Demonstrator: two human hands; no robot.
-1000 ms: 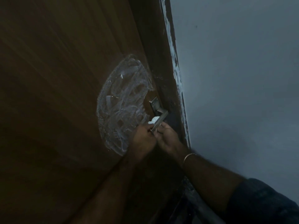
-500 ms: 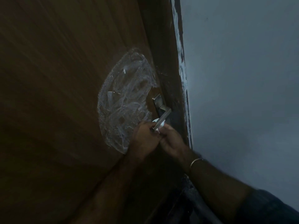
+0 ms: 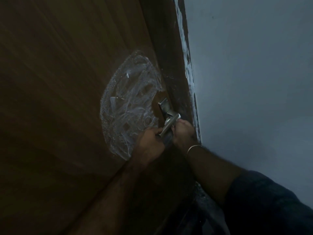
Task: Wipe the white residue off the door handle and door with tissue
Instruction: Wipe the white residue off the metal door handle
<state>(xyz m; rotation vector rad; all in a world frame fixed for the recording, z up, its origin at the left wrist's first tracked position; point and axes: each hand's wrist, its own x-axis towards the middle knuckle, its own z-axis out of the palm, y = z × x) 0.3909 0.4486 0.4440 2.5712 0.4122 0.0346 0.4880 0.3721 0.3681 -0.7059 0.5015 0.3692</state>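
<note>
The door handle (image 3: 169,123) is slanting down-left from its plate at the door (image 3: 67,82) edge. The left hand (image 3: 149,144) is gripping its lower end; the right hand (image 3: 183,133) is pinching tissue (image 3: 179,117) against its upper end. White residue (image 3: 128,106) is smearing the wood beside it, the frame (image 3: 177,73) just right.

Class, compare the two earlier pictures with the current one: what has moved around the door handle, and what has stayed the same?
The tissue has travelled up the door handle, from near the lever's free end to its pivot end, carried by the right hand. The left hand keeps hold of the lever's lower end. The white residue smeared on the door looks unchanged.
</note>
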